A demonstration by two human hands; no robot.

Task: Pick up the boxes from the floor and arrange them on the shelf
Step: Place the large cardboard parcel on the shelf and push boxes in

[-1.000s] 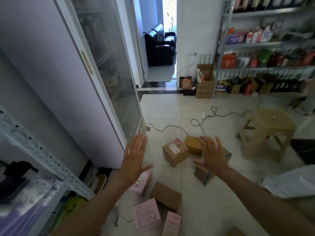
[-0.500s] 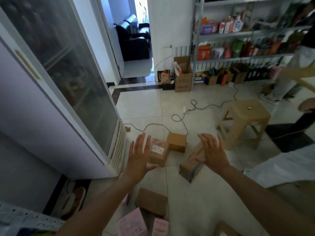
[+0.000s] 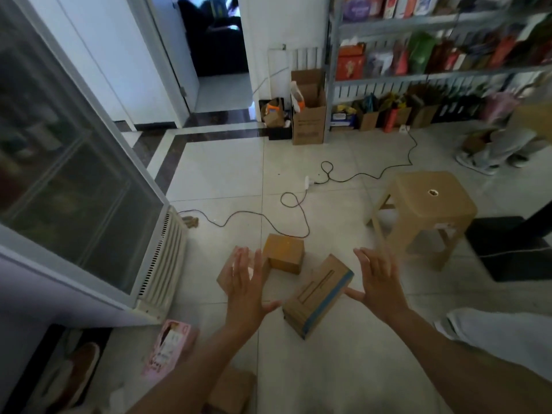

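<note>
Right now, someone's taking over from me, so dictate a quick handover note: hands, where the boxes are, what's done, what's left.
Left hand: open, empty, over a partly hidden box.
Right hand: open, empty, beside the blue-taped box lying between the hands.
On the floor too: small brown box just beyond, pink box by the fridge, another brown carton at the bottom edge.
Done: nothing visibly shelved.
Left: pick up each box and arrange it on the shelf.
</note>
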